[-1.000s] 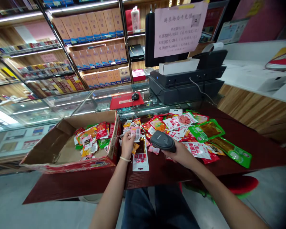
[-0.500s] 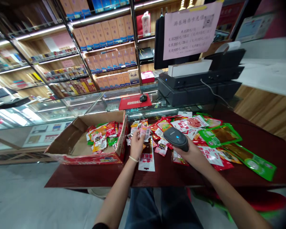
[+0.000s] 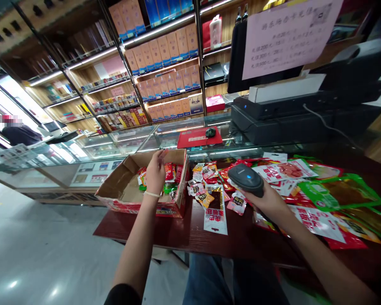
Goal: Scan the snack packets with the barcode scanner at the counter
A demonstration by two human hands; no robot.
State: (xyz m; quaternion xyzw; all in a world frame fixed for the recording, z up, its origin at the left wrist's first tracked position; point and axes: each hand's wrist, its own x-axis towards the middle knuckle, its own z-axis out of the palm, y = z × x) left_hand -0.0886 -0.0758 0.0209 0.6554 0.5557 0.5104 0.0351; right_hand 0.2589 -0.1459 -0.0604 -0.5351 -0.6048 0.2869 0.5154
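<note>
My left hand [image 3: 156, 173] is over the cardboard box [image 3: 113, 203], its fingers loosely apart with no packet seen in them. Small red, green and white snack packets [image 3: 169, 171] lie in the box, partly hidden by that hand. A dark barcode scanner [image 3: 246, 179] with a blue light is gripped in my right hand [image 3: 271, 202], above the table. Between box and scanner lie several small snack packets [image 3: 205, 173] and a long white-and-brown snack packet [image 3: 216, 216]. Under and beyond the right hand spreads a heap of larger packets, among them a green-edged one [image 3: 339, 192].
The dark red table [image 3: 184, 233] stands against a glass display counter [image 3: 158, 135]. On the counter are a red mouse pad [image 3: 193, 138], a mouse [image 3: 210, 132] and a monitor with a pink paper sign [image 3: 285, 42]. A person [image 3: 20, 133] is far left.
My left hand has moved left from the loose packets to over the box, and the small packet it held no longer shows. The scanner stays in my right hand. The view has turned left.
</note>
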